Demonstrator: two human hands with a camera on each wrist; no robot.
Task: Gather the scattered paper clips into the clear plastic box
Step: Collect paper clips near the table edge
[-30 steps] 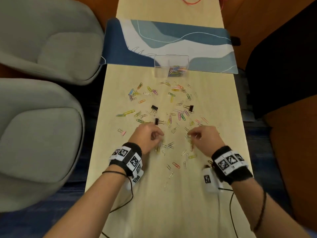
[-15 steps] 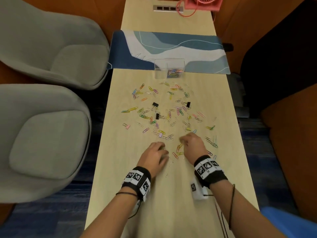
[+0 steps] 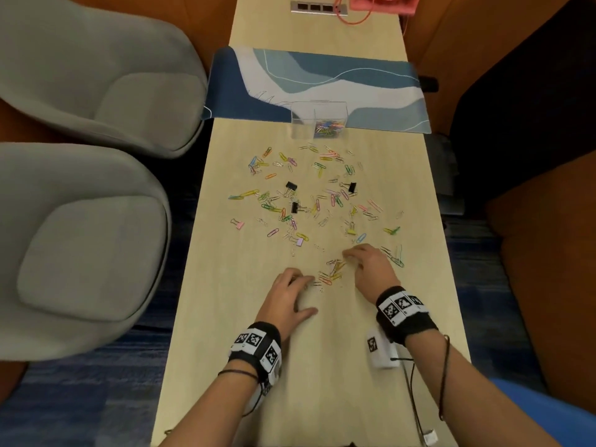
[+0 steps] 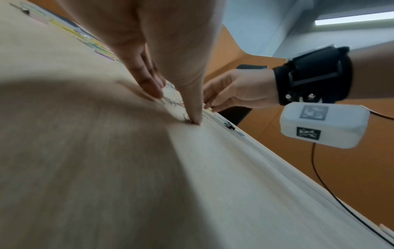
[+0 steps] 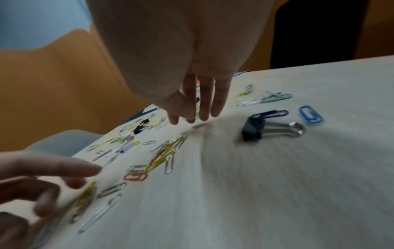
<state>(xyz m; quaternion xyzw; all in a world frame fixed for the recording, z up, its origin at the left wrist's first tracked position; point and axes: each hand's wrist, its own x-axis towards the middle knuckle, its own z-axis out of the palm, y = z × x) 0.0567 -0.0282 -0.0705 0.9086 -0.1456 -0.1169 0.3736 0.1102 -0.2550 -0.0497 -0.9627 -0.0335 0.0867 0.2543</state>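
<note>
Coloured and silver paper clips (image 3: 306, 201) lie scattered over the middle of the pale wooden table (image 3: 322, 366). The clear plastic box (image 3: 317, 122) stands at the far end of the scatter, with coloured clips in its right half. A small pile of clips (image 3: 332, 273) (image 5: 162, 156) lies between my hands. My left hand (image 3: 303, 280) (image 4: 177, 107) presses its fingertips (image 4: 194, 120) on the table beside that pile, thumb spread. My right hand (image 3: 350, 253) (image 5: 195, 116) rests straight fingers on the table at the pile's far right. Neither hand grips anything.
Black binder clips (image 3: 291, 187) (image 5: 253, 128) and small pastel ones (image 3: 239, 224) are mixed among the paper clips. A blue patterned mat (image 3: 322, 82) lies under the box's far side. Two grey chairs (image 3: 80, 246) stand left of the table. A pink fan (image 3: 383, 1) sits at the far end.
Both hands have drawn back toward me over the table, dragging clips along into a small pile between them. My head has tilted up, showing more of the far end.
</note>
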